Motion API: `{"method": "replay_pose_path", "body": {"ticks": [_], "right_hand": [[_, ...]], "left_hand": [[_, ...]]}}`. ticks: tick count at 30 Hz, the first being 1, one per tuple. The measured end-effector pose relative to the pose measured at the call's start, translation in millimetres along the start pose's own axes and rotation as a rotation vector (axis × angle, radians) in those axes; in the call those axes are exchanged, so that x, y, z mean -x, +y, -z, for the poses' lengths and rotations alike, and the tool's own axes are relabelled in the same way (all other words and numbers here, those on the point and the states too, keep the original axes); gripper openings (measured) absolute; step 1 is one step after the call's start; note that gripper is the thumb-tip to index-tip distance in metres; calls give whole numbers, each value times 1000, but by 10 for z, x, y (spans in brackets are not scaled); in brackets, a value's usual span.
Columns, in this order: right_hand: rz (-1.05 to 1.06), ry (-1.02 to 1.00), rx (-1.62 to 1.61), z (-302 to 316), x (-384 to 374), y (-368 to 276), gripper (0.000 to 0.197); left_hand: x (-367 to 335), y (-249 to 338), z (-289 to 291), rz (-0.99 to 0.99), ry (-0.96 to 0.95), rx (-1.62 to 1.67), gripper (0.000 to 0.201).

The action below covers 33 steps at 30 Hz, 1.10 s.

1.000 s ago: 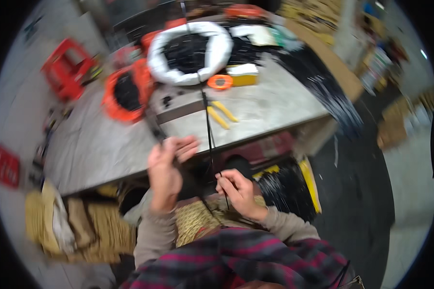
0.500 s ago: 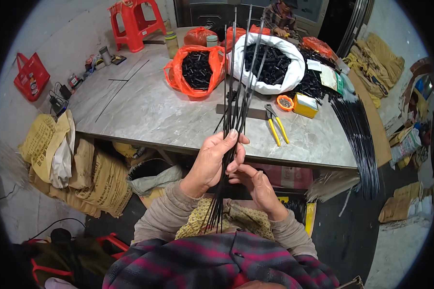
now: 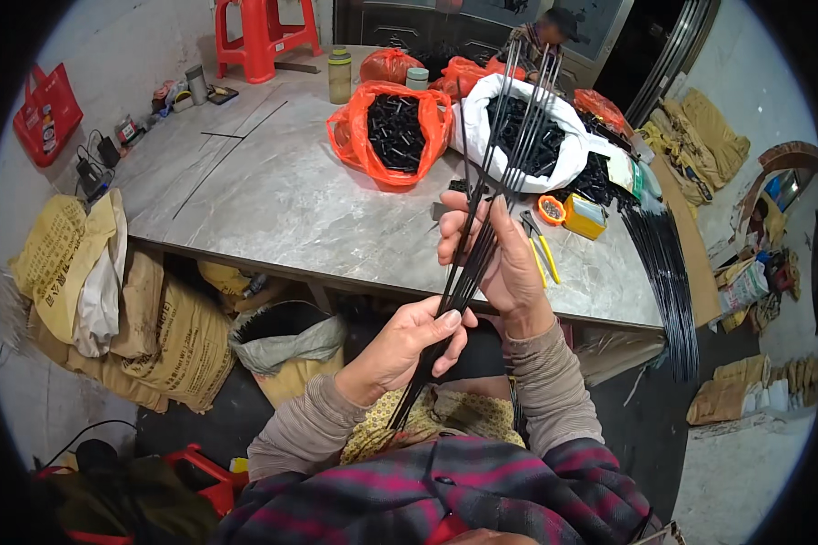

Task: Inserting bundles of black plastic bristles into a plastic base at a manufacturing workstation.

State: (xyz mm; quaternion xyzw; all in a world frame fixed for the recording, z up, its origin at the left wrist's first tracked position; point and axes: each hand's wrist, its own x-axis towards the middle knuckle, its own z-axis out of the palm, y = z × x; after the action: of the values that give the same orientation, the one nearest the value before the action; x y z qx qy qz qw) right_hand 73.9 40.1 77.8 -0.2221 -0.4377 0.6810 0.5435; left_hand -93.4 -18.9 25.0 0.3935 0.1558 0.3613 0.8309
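Note:
A bundle of long, thin black rods [image 3: 470,272] slants across the front of the table, its upper ends fanned out. My left hand [image 3: 409,343] is closed around the lower part, thumb on top. Higher up, my right hand [image 3: 511,268] curls its fingers and thumb around the same rods. The lower ends hang over my lap. Just beyond my right hand lie yellow-handled pliers [image 3: 547,261], partly covered by it. An orange dish of small bits [image 3: 551,211] and a yellow box [image 3: 584,216] stand close by.
Black tube pieces fill a red plastic bag [image 3: 354,150] and a white sack [image 3: 471,123]. More black rods [image 3: 668,282] overhang the table's right edge. Two crossed rods [image 3: 232,150] lie on the left. Another person [image 3: 538,45] sits beyond the table. Brown sacks [image 3: 177,354] stand below left.
My right hand has risen from below the left hand to curl around the rods higher up. The bundle now leans right, and my left hand is slightly lower. The whole view has shifted slightly.

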Motion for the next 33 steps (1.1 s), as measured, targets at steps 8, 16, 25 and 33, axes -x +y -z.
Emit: {"method": "replay_pose_path", "body": {"ticks": [8,16,25,33], "right_hand": [[194,-43,256,-340,-529,-485,47],[375,-230,422,-43,-811,-1160,54],[220,-140,505,807,-655,-640,56],[273,-63,550,1088,-712,-391,53]], "left_hand": [[-556,349,162,-261,-31,-310,25],[-1416,553,42,-434,-102,-435,25],[-1712,-57,381,-290,-31,-369,35],[-1955,-316,500,-365,86,-428,18]]}}
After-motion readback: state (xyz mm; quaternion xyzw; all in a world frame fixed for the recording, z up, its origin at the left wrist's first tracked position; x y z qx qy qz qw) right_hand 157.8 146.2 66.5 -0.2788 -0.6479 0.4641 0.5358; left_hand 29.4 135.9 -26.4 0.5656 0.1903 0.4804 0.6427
